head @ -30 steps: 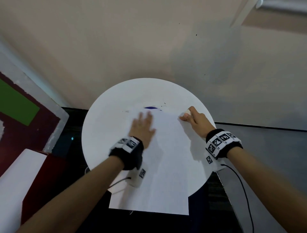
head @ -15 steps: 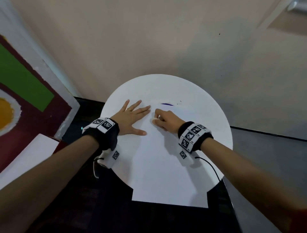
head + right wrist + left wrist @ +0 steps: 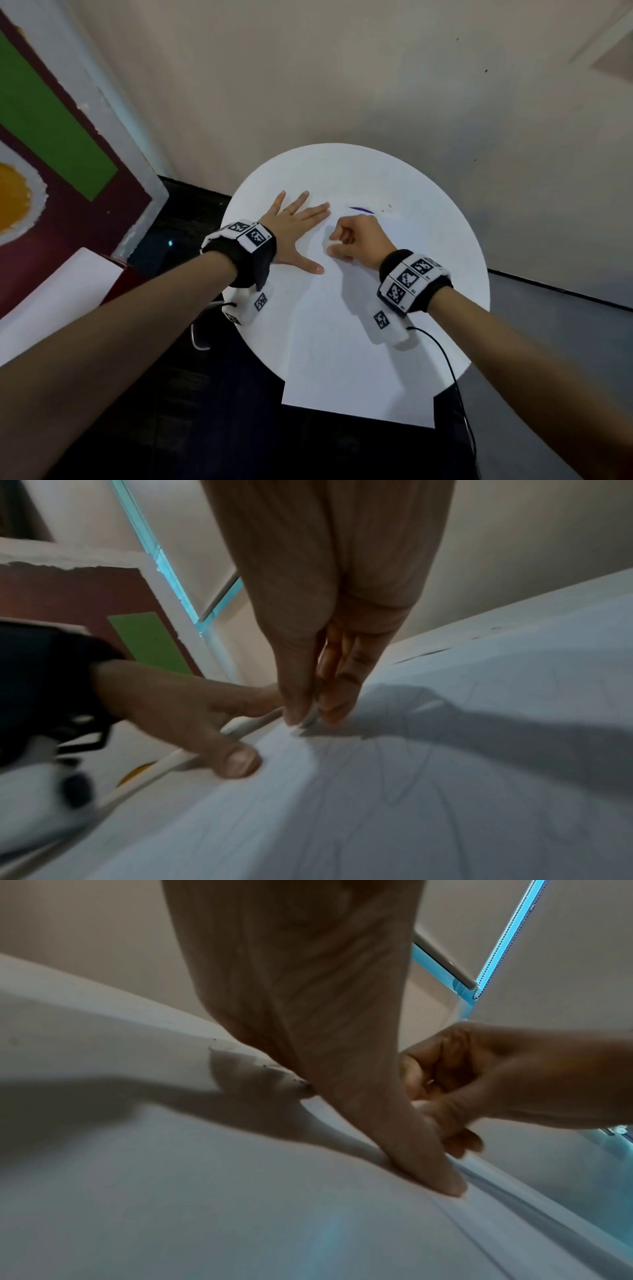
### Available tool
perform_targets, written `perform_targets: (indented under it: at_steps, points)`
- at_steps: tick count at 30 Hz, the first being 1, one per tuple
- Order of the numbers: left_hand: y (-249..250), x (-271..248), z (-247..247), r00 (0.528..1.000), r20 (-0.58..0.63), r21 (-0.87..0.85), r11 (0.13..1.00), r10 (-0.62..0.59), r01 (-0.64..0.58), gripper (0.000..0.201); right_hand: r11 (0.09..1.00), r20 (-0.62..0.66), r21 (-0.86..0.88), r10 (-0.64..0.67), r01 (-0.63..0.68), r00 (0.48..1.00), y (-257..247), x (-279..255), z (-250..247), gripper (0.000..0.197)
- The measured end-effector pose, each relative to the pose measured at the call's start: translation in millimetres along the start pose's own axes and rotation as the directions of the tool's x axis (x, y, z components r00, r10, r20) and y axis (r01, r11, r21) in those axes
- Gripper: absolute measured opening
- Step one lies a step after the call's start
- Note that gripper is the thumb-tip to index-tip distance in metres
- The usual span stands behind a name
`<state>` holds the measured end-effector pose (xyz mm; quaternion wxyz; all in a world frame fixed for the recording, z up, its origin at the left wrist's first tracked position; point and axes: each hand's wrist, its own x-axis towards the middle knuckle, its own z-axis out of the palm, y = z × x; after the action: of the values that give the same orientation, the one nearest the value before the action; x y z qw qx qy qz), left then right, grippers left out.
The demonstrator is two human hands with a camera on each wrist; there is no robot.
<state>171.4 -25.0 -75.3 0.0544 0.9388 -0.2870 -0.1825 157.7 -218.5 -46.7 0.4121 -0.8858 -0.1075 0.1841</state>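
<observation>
A white paper sheet (image 3: pixel 359 342) lies on a round white table (image 3: pixel 462 246), its near edge hanging over the rim. My left hand (image 3: pixel 298 229) lies flat with fingers spread, pressing on the sheet's far left corner; its thumb (image 3: pixel 421 1164) pushes on the paper edge. Just to its right, my right hand (image 3: pixel 337 245) pinches a small white eraser (image 3: pixel 333 242) against the paper. The right wrist view has the eraser (image 3: pixel 309 719) tip between thumb and fingers, touching the sheet, with faint pencil lines on the paper (image 3: pixel 445 791). A short blue mark (image 3: pixel 359 208) sits beyond the hands.
A painted board (image 3: pixel 51 144) with a green bar and an orange disc leans at the left. A white slab (image 3: pixel 51 301) lies at the lower left over dark floor. The beige wall (image 3: pixel 342 85) stands close behind the table. Cables (image 3: pixel 455 377) hang from the wrist units.
My right hand has come from the sheet's far right corner leftward, close to the left hand. The left hand has slid left and spread its fingers. Little has moved in the last half second.
</observation>
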Motion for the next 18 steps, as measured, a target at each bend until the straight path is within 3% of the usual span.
perform_targets:
  at_steps: [2, 7, 11, 12, 16, 18]
  points:
    - [1.7, -1.9, -1.1, 1.0, -0.001, -0.015, 1.0, -0.002, 0.001, 0.117, 0.999, 0.073, -0.047, -0.008, 0.012, 0.997, -1.3, -3.9, -0.8, 0.027]
    - [2.5, -3.1, -2.9, 1.0, -0.004, -0.014, 1.0, -0.009, 0.009, 0.116, 1.0, -0.124, -0.004, -0.003, 0.002, 0.992, 1.1, 16.6, -7.5, 0.019]
    - [4.4, -2.3, -6.8, 1.0, 0.018, 0.008, 1.0, -0.022, 0.022, 0.118, 1.0, 0.121, 0.021, -0.013, 0.011, 0.993, -3.7, -5.7, -0.2, 0.018]
    - [5.0, -2.7, -7.9, 0.999, 0.022, 0.007, 1.0, -0.025, 0.024, 0.118, 1.0, 0.13, 0.025, -0.018, 0.015, 0.991, -4.4, -2.9, -1.8, 0.017]
    - [8.0, -3.6, -9.0, 0.999, 0.033, 0.024, 0.999, -0.038, 0.037, 0.122, 0.995, -0.032, 0.098, -0.008, 0.011, 0.999, -3.9, 14.1, -3.6, 0.016]
    - [8.9, -4.4, -8.9, 0.999, 0.033, 0.031, 0.999, -0.041, 0.04, 0.123, 0.997, 0.044, 0.078, -0.024, 0.02, 0.999, -4.2, 1.6, 4.6, 0.017]
